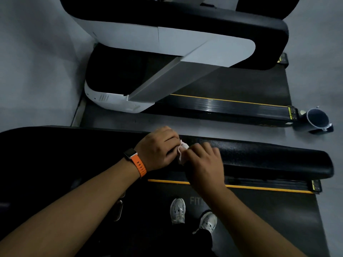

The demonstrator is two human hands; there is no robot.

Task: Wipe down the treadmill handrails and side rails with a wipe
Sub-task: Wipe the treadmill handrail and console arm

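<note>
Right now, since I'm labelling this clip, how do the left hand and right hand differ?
The left hand wears an orange-strapped watch; the right hand has a bare wrist. The left hand looks sharp; the right hand is blurred. Both grip the white wipe over the black handrail.

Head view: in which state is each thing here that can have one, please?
wipe: crumpled, held between both hands over the handrail.
left hand: fingers curled, gripping the wipe.
right hand: blurred, seems to pinch the wipe.
handrail: black, padded, under the hands.
treadmill belt: the person's shoes stand on it.
grey tube: open-ended, on the floor.
</note>
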